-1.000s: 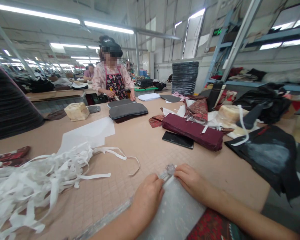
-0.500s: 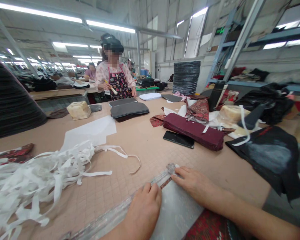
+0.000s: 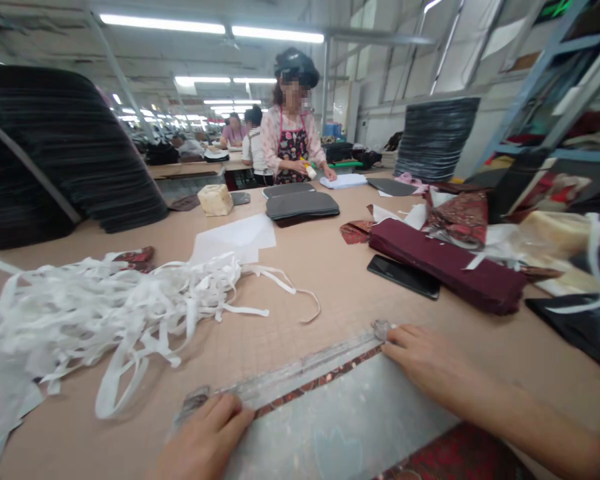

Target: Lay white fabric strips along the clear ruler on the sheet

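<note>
A red patterned fabric piece (image 3: 460, 453) with a pale grey backing sheet (image 3: 330, 417) lies at the table's near side. A narrow band of the pattern shows between this sheet and a clear, tape-like strip (image 3: 300, 370) along its far edge. Grey crumpled lumps sit at both ends of the strip. My left hand (image 3: 207, 430) is closed at the left end, fingers bent on the fabric's edge beside the lump. At the right end, my right hand (image 3: 420, 357) has its fingers and thumb together on the corner. Both palms' undersides are hidden.
Tangled white strips (image 3: 130, 300) spread at left, before tall dark stacks (image 3: 80, 153). Folded maroon fabric (image 3: 445, 263) and a black phone (image 3: 403, 276) lie at right. Grey pieces (image 3: 303, 208) and a yellowish block (image 3: 215, 200) are farther back. A co-worker (image 3: 295, 133) stands across the table.
My left hand has slid left along the strip to its far left end. My right hand stays at the right corner. The camera view has turned left.
</note>
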A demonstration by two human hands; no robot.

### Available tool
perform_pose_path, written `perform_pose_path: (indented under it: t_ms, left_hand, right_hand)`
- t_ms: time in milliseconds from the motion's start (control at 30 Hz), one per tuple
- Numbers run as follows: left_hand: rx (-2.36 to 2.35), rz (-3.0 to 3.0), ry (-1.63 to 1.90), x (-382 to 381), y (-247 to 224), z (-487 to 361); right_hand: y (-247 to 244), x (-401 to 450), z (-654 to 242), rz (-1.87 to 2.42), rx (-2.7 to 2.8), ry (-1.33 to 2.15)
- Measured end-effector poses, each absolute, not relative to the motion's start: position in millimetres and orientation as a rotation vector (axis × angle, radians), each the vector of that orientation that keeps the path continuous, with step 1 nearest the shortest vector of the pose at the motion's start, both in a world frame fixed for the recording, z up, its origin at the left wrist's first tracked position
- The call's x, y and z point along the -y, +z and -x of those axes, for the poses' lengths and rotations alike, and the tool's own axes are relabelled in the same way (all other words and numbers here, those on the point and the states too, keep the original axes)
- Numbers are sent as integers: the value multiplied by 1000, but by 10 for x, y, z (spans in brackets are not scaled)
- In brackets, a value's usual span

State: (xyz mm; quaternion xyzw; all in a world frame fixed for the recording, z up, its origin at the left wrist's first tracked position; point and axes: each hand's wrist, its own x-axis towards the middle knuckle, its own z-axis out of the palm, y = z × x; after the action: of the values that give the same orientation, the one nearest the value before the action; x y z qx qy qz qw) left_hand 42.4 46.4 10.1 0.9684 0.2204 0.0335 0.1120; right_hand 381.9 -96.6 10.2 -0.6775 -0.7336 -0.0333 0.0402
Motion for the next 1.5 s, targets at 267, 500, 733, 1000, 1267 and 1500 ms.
perform_pose_path:
  t_ms: [267,500,733,1000,1267,1500]
  left_hand:
    - [-554,-3029,285,-417,-24,-316]
    - [-560,-3207,205,-261,-36,-224]
    - [-797,-3077,324,-229,26,185]
    - [-1107,-2600,686,-268,-111,355]
    - [-1204,-2424,854,-277,-155,346]
    - [-795,-2874,1101,-155,107,333]
  right_hand:
    - [135,385,-2716,1477,2434,288]
    - [-150,222,-2269,1225,2615,-61]
    - [-179,167,-2404,1193,2670,17]
    - [-19,-244,-1846,1245,2595,363]
    - [68,-352,-1668,1308,2503,572]
    - [115,-334,-1782,1073,2251,1158]
